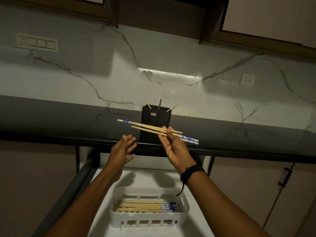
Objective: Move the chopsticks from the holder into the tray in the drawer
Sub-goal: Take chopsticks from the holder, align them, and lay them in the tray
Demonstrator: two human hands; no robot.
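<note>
My right hand [173, 147] pinches three wooden chopsticks [147, 128] with blue-and-white ends, held level in front of the black holder [154, 120]. That holder stands on the dark counter and has three more chopsticks [159, 104] sticking out of its top. My left hand [122, 147] is open, fingers spread, just left of the held chopsticks and not touching them. Below, in the open drawer, a white slotted tray [150, 218] holds several chopsticks [142, 206] lying side by side.
The dark counter edge [239, 149] runs across above the open drawer [196, 202]. A marble backsplash with sockets [38, 43] rises behind. A cabinet door with a black handle [284, 177] is at the right. Wall cupboards hang overhead.
</note>
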